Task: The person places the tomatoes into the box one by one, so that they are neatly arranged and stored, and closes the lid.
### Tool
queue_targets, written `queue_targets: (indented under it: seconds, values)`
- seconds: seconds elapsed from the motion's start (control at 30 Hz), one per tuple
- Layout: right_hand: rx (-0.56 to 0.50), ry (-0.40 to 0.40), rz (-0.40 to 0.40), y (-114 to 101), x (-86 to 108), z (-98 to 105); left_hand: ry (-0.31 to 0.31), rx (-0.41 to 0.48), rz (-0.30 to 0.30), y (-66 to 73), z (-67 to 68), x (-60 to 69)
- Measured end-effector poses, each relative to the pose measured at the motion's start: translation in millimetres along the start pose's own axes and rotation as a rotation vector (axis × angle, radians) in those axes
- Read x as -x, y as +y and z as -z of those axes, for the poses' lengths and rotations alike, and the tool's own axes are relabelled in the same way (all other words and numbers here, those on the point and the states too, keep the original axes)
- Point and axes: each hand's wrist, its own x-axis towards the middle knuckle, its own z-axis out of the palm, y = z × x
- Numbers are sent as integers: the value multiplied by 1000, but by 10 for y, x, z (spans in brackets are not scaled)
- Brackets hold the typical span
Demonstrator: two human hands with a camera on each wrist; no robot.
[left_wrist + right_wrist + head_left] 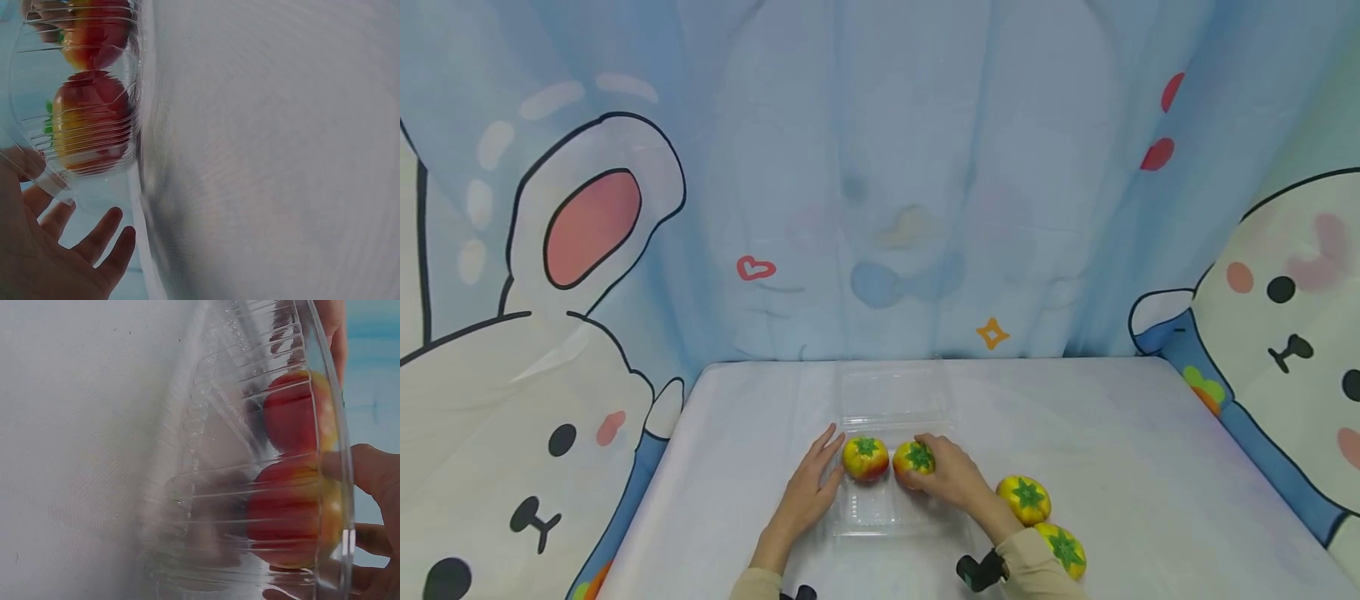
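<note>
A clear plastic clamshell box [868, 517] lies with its lid [891, 396] folded back. Inside, side by side, are two red-and-yellow fruits with green star-shaped tops, the left fruit [865, 459] and the right fruit [913, 461]. My right hand [951, 473] grips the right fruit, thumb on the near side and fingers at the far side. My left hand [811, 487] rests at the box's left edge, fingers fairly straight and spread. Through the ribbed wall in the left wrist view, the left fruit [94, 122] shows close to that hand's fingers [103, 234].
Two more such fruits, the upper one [1024, 500] and the lower one [1064, 550], sit by my right forearm, the lower partly behind the sleeve. A white cloth covers the table [1150, 467]. A blue cartoon-printed curtain [895, 167] hangs behind.
</note>
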Motion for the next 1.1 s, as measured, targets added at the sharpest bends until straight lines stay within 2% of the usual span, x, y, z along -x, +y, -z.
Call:
queue_targets:
  seconds: [0.33, 0.7, 0.9, 1.1]
  values:
    - [-2, 27, 14, -23, 50, 56, 17, 1, -42, 17, -8, -3]
    - [0, 101, 74, -35, 199, 376, 35, 5, -59, 19, -6, -3]
    - [45, 156, 89, 86, 340, 633, 36, 9, -70, 26, -6, -2]
    - [110, 197, 66, 316, 508, 861, 48, 17, -79, 31, -1, 6]
